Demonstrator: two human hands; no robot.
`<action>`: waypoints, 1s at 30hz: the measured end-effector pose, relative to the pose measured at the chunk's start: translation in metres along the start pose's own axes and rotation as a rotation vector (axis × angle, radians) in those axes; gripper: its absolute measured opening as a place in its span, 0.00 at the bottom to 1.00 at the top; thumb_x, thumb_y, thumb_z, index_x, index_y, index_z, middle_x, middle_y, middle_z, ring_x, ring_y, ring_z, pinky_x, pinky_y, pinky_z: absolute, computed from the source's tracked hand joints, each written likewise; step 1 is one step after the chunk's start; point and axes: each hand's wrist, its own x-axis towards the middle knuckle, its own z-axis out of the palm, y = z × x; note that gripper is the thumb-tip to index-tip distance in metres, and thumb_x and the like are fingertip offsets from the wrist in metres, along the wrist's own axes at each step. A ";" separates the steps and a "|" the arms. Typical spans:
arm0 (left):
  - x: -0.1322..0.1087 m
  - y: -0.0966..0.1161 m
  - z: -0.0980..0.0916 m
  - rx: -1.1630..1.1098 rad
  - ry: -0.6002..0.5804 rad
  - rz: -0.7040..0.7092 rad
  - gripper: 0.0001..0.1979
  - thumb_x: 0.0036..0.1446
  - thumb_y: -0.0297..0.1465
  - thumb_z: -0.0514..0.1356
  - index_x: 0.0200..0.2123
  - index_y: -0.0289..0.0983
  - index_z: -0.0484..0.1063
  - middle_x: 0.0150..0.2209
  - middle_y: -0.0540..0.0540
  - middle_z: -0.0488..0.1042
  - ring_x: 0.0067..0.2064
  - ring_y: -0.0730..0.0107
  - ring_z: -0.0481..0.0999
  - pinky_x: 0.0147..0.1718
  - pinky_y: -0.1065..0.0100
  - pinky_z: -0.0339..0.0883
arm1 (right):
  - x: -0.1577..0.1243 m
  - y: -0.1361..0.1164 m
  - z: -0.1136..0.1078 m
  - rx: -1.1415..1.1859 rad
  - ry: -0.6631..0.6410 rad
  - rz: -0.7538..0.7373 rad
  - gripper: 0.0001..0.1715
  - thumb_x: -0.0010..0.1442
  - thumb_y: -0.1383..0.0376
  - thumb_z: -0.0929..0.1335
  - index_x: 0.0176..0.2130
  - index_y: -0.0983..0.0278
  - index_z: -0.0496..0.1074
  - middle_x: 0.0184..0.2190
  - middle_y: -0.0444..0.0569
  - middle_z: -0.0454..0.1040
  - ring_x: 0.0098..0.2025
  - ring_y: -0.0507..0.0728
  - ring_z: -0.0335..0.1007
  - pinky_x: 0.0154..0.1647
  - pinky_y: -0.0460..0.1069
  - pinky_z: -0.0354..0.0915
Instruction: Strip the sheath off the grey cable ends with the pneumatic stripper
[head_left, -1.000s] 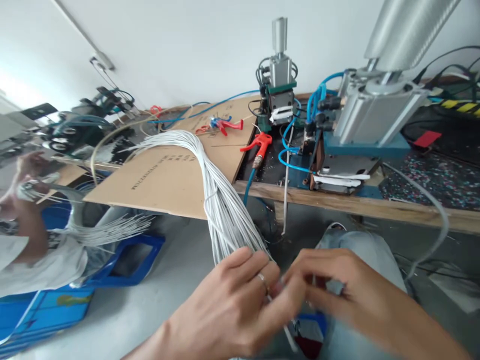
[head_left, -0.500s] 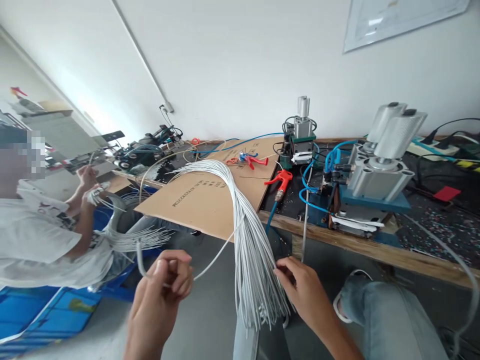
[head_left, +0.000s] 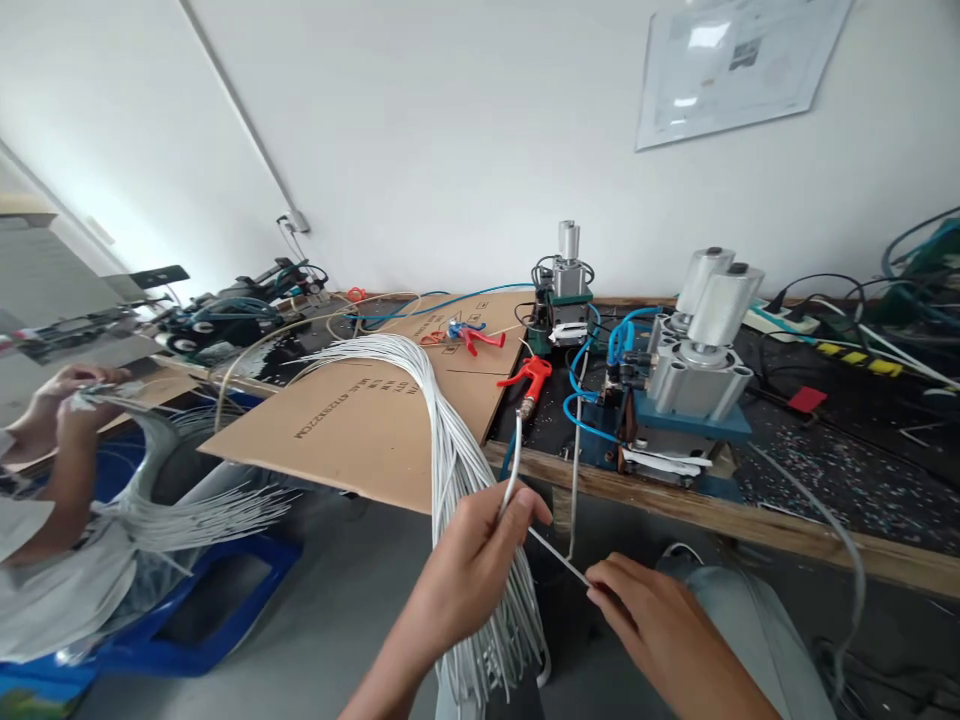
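My left hand (head_left: 480, 565) pinches a single white cable (head_left: 557, 552), whose end stands up above the fingers. To the right, my right hand (head_left: 649, 610) is closed on the same cable with thumb and fingers, and a short straight stretch runs between the hands. Behind and below my left hand, a thick bundle of white cables (head_left: 442, 415) arches off a cardboard sheet (head_left: 352, 430) and hangs down past the table edge. My left hand covers part of the bundle.
Red air blow gun (head_left: 534, 378) lies near the wooden table edge. To its right stands a pneumatic press (head_left: 694, 370) with blue hoses; a smaller press (head_left: 568, 285) is behind. A co-worker's hands (head_left: 75, 400) hold cables at the left, above a blue frame (head_left: 262, 590).
My left hand has moved right, across the bundle, carrying its cable. My right hand has left the bundle's side and now grips that cable. The view has turned right.
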 end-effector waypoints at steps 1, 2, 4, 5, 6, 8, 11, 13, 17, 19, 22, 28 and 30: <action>0.003 0.002 0.007 0.054 -0.018 0.021 0.23 0.72 0.45 0.50 0.36 0.36 0.76 0.25 0.52 0.61 0.29 0.72 0.60 0.30 0.67 0.53 | -0.005 0.001 -0.005 -0.086 0.097 -0.060 0.16 0.72 0.67 0.60 0.39 0.60 0.75 0.34 0.46 0.77 0.28 0.56 0.78 0.26 0.49 0.66; 0.006 0.004 0.015 0.106 -0.042 0.042 0.21 0.72 0.42 0.51 0.35 0.36 0.76 0.26 0.52 0.64 0.29 0.71 0.63 0.31 0.67 0.54 | -0.010 0.000 -0.010 -0.181 0.213 -0.115 0.18 0.73 0.68 0.58 0.42 0.60 0.75 0.35 0.46 0.77 0.27 0.55 0.78 0.24 0.49 0.67; 0.011 0.007 0.031 0.186 -0.092 0.090 0.15 0.70 0.37 0.55 0.36 0.37 0.77 0.31 0.49 0.71 0.32 0.70 0.68 0.33 0.67 0.57 | -0.015 -0.006 -0.020 -0.361 0.440 -0.186 0.22 0.75 0.69 0.54 0.47 0.62 0.75 0.37 0.48 0.79 0.30 0.55 0.80 0.25 0.49 0.70; 0.014 0.008 0.038 0.209 -0.107 0.113 0.12 0.68 0.34 0.56 0.37 0.37 0.77 0.35 0.48 0.73 0.34 0.69 0.70 0.34 0.67 0.59 | -0.015 -0.009 -0.024 -0.436 0.541 -0.199 0.23 0.75 0.70 0.53 0.49 0.64 0.74 0.39 0.50 0.79 0.34 0.56 0.81 0.28 0.49 0.72; 0.017 0.009 0.044 0.227 -0.111 0.141 0.10 0.67 0.32 0.56 0.39 0.37 0.78 0.39 0.46 0.74 0.37 0.67 0.73 0.37 0.66 0.62 | -0.015 -0.013 -0.027 -0.492 0.618 -0.205 0.23 0.75 0.71 0.53 0.50 0.65 0.74 0.41 0.51 0.79 0.38 0.56 0.82 0.31 0.49 0.73; 0.022 0.010 0.054 0.255 -0.104 0.194 0.10 0.66 0.29 0.55 0.44 0.37 0.77 0.45 0.43 0.75 0.44 0.62 0.75 0.44 0.65 0.65 | -0.011 -0.020 -0.030 -0.509 0.729 -0.204 0.20 0.74 0.73 0.55 0.52 0.67 0.74 0.44 0.54 0.79 0.44 0.57 0.81 0.40 0.49 0.74; 0.026 0.007 0.060 0.292 -0.155 0.215 0.09 0.66 0.27 0.55 0.39 0.36 0.76 0.42 0.43 0.76 0.43 0.62 0.76 0.43 0.65 0.64 | -0.003 -0.027 -0.022 -0.358 0.835 -0.203 0.18 0.72 0.76 0.61 0.54 0.66 0.73 0.47 0.53 0.79 0.49 0.55 0.79 0.51 0.48 0.72; 0.026 0.002 0.061 0.250 -0.196 0.162 0.12 0.68 0.30 0.54 0.33 0.37 0.75 0.34 0.47 0.76 0.35 0.65 0.73 0.36 0.68 0.62 | 0.000 -0.032 -0.013 -0.190 0.914 -0.173 0.21 0.69 0.78 0.64 0.56 0.61 0.72 0.48 0.50 0.79 0.50 0.54 0.78 0.55 0.48 0.71; 0.019 -0.016 0.061 0.170 -0.212 0.052 0.21 0.70 0.40 0.53 0.25 0.37 0.70 0.23 0.49 0.73 0.28 0.68 0.69 0.30 0.70 0.58 | 0.000 -0.040 -0.001 0.497 1.148 0.141 0.11 0.71 0.68 0.67 0.50 0.54 0.73 0.50 0.49 0.74 0.45 0.56 0.78 0.44 0.50 0.76; 0.016 -0.025 0.062 0.168 -0.209 0.043 0.24 0.70 0.42 0.53 0.23 0.38 0.66 0.21 0.49 0.71 0.26 0.68 0.70 0.28 0.70 0.57 | 0.000 -0.038 -0.003 0.867 1.121 0.320 0.10 0.72 0.58 0.67 0.50 0.56 0.73 0.46 0.51 0.75 0.39 0.55 0.78 0.37 0.49 0.76; 0.016 -0.034 0.062 0.171 -0.212 0.046 0.24 0.71 0.43 0.52 0.23 0.38 0.66 0.21 0.49 0.72 0.25 0.68 0.70 0.27 0.71 0.58 | 0.002 -0.031 -0.010 1.076 0.910 0.337 0.20 0.70 0.49 0.68 0.47 0.62 0.77 0.31 0.49 0.75 0.28 0.52 0.72 0.30 0.45 0.71; 0.013 -0.030 0.061 0.139 -0.231 0.032 0.20 0.69 0.44 0.54 0.31 0.40 0.77 0.29 0.45 0.78 0.32 0.64 0.77 0.33 0.70 0.64 | 0.008 -0.021 -0.008 1.309 0.730 0.214 0.20 0.72 0.50 0.66 0.39 0.63 0.75 0.21 0.43 0.69 0.22 0.49 0.62 0.22 0.41 0.60; 0.010 -0.022 0.061 0.077 -0.140 0.091 0.15 0.65 0.45 0.60 0.41 0.44 0.82 0.39 0.44 0.81 0.39 0.61 0.79 0.39 0.70 0.69 | 0.008 -0.019 -0.006 1.404 0.654 0.194 0.21 0.72 0.50 0.66 0.36 0.63 0.73 0.21 0.43 0.68 0.22 0.49 0.62 0.22 0.41 0.60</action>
